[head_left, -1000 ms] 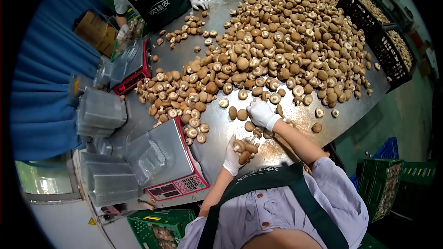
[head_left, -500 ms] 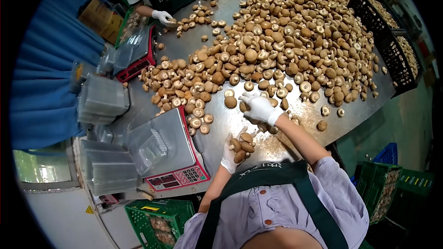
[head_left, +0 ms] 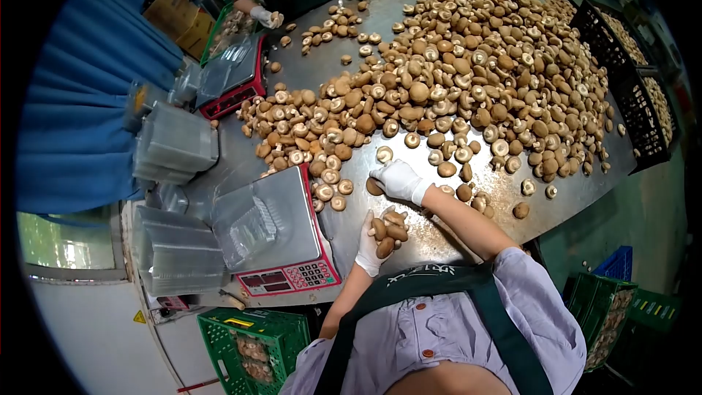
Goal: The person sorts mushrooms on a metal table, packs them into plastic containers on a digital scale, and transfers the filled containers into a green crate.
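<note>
My left hand (head_left: 368, 257), in a white glove, cups several brown shiitake mushrooms (head_left: 395, 232) low over the near part of the metal table (head_left: 344, 228). Just above it, my gloved right hand (head_left: 401, 180) has its fingers closed on one shiitake mushroom (head_left: 374, 187), cap up, at the table surface. Its fingertips are partly hidden. Beyond my hands spreads a large heap of shiitake mushrooms (head_left: 468, 66). To the left, a clear plastic tray (head_left: 252, 234) rests on a red-framed digital scale (head_left: 292, 276).
Stacked clear trays (head_left: 179, 252) stand left of the scale. Across the table a co-worker's gloved hand (head_left: 267, 17) holds a mushroom near a second scale (head_left: 234, 106). Black crates (head_left: 640, 113) of mushrooms line the right edge; a green crate (head_left: 252, 347) sits below the near left.
My right hand has moved left and closed on a single mushroom. My left hand keeps its mushrooms. The whole view has shifted slightly. The co-worker's hand has lifted a mushroom.
</note>
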Demonstrator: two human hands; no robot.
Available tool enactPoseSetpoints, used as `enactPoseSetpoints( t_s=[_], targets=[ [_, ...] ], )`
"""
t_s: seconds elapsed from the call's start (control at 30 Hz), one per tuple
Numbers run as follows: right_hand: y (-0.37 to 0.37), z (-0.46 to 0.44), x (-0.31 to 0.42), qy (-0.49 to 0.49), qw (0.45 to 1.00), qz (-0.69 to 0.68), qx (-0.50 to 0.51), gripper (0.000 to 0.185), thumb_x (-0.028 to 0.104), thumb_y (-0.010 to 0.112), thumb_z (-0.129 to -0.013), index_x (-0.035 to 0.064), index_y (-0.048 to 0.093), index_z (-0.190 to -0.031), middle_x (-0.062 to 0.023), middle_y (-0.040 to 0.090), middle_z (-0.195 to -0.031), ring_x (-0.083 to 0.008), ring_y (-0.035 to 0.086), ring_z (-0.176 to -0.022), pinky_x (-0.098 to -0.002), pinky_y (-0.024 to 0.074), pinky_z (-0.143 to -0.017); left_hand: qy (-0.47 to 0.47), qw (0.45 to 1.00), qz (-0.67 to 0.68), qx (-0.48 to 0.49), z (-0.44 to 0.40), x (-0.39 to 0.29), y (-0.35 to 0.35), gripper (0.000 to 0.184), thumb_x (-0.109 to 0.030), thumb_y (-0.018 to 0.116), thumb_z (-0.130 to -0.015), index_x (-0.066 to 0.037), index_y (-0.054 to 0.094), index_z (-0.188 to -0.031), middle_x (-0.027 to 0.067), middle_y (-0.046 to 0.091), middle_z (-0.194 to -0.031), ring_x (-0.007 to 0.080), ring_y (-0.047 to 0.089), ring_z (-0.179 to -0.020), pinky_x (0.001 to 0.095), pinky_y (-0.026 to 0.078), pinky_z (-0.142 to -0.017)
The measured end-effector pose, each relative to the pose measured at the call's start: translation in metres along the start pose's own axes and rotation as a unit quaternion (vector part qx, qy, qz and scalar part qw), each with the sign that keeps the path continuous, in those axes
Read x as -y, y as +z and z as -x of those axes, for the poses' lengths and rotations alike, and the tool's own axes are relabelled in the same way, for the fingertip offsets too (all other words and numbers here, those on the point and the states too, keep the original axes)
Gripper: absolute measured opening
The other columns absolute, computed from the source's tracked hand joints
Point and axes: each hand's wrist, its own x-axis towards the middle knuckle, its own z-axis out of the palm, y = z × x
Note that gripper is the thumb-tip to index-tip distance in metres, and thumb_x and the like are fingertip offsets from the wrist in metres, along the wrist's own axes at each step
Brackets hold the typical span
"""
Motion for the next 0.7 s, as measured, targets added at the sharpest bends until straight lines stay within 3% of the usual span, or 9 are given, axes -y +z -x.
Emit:
enactPoseSetpoints(
  t_s=[0.1, 0.17, 0.2, 0.3, 0.37, 0.43, 0.5, 0.63, 0.7],
  targets=[
    [-0.004, 0.010, 0.000, -0.047, 0.999, -0.023, 0.001, 0.028, 0.025, 0.065, -0.075, 0.0104, 0.064, -0.098, -0.0141, 0.063, -0.076, -0.0319, 0.060, -0.077, -0.0413, 0.0479, -0.071, 0.003, 0.997, 0.077, -0.007, -0.006, 0.002, -0.016, 0.056, -0.054, 0.041, -0.091, -0.003, 0.047, -0.115, 0.0030, 0.046, -0.087, 0.0173, 0.049, -0.080, 0.0280, 0.043, -0.071],
    [-0.011, 0.017, 0.001, -0.056, 0.996, -0.071, -0.001, 0.031, 0.024, 0.065, -0.075, 0.0112, 0.064, -0.102, -0.0148, 0.063, -0.077, -0.0321, 0.060, -0.077, -0.0413, 0.0474, -0.072, 0.008, 0.999, 0.006, -0.048, -0.001, 0.001, 0.001, 0.056, -0.050, 0.042, -0.092, 0.002, 0.047, -0.112, 0.0030, 0.045, -0.083, 0.0178, 0.048, -0.080, 0.0267, 0.042, -0.076],
    [-0.017, 0.021, 0.002, -0.051, 0.995, -0.078, -0.019, 0.031, 0.024, 0.065, -0.073, 0.0120, 0.065, -0.102, -0.0147, 0.063, -0.076, -0.0333, 0.061, -0.077, -0.0403, 0.0471, -0.076, -0.005, 0.998, 0.055, 0.014, -0.004, 0.000, -0.014, 0.057, -0.050, 0.041, -0.093, 0.002, 0.047, -0.113, 0.0042, 0.045, -0.084, 0.0181, 0.048, -0.082, 0.0266, 0.042, -0.080],
    [-0.038, 0.039, 0.010, 0.053, 0.968, -0.233, -0.079, 0.034, 0.025, 0.067, -0.075, 0.0105, 0.063, -0.105, -0.0170, 0.062, -0.089, -0.0327, 0.061, -0.081, -0.0374, 0.0484, -0.078, 0.070, 0.995, 0.032, -0.055, 0.003, 0.002, 0.020, 0.057, -0.050, 0.041, -0.093, 0.002, 0.047, -0.114, 0.0030, 0.044, -0.083, 0.0165, 0.047, -0.082, 0.0251, 0.041, -0.082],
    [-0.041, 0.052, 0.015, 0.104, 0.953, -0.282, -0.028, 0.039, 0.028, 0.069, -0.076, 0.0114, 0.062, -0.110, -0.0181, 0.061, -0.091, -0.0328, 0.062, -0.082, -0.0369, 0.0503, -0.077, 0.054, 0.998, 0.010, 0.005, -0.001, -0.001, -0.018, 0.067, -0.060, 0.030, -0.093, -0.004, 0.045, -0.127, 0.0084, 0.056, -0.092, 0.0202, 0.057, -0.087, 0.0322, 0.052, -0.070],
    [-0.047, 0.069, 0.028, 0.069, 0.962, -0.265, 0.013, 0.040, 0.028, 0.068, -0.076, 0.0124, 0.061, -0.113, -0.0189, 0.060, -0.091, -0.0331, 0.062, -0.083, -0.0377, 0.0502, -0.076, 0.039, 0.994, -0.093, -0.033, 0.002, -0.005, -0.009, 0.059, -0.059, 0.034, -0.092, -0.006, 0.052, -0.114, 0.0074, 0.058, -0.088, 0.0182, 0.059, -0.078, 0.0320, 0.053, -0.063],
    [-0.045, 0.083, 0.031, 0.030, 0.970, -0.239, -0.032, 0.035, 0.025, 0.064, -0.083, 0.0124, 0.062, -0.115, -0.0191, 0.061, -0.092, -0.0346, 0.061, -0.081, -0.0389, 0.0499, -0.076, 0.007, 0.990, -0.112, -0.085, 0.003, -0.005, 0.000, 0.056, -0.057, 0.029, -0.093, -0.008, 0.051, -0.111, 0.0062, 0.055, -0.096, 0.0183, 0.057, -0.082, 0.0316, 0.047, -0.061],
    [-0.044, 0.097, 0.021, 0.052, 0.921, -0.375, -0.096, 0.029, 0.021, 0.059, -0.088, 0.0089, 0.062, -0.114, -0.0167, 0.065, -0.097, -0.0304, 0.063, -0.087, -0.0345, 0.0497, -0.079, -0.042, 0.996, -0.015, 0.074, -0.005, -0.003, -0.001, 0.060, -0.057, 0.032, -0.092, -0.006, 0.051, -0.117, 0.0035, 0.054, -0.094, 0.0142, 0.053, -0.073, 0.0253, 0.044, -0.055],
    [-0.049, 0.104, 0.017, 0.131, 0.910, -0.370, -0.135, 0.029, 0.020, 0.058, -0.088, 0.0076, 0.063, -0.114, -0.0167, 0.066, -0.100, -0.0277, 0.065, -0.090, -0.0323, 0.0498, -0.082, -0.042, 0.999, -0.018, -0.017, 0.003, -0.007, 0.008, 0.059, -0.055, 0.033, -0.092, -0.004, 0.051, -0.115, 0.0024, 0.054, -0.091, 0.0132, 0.051, -0.071, 0.0242, 0.043, -0.052]
  ],
)
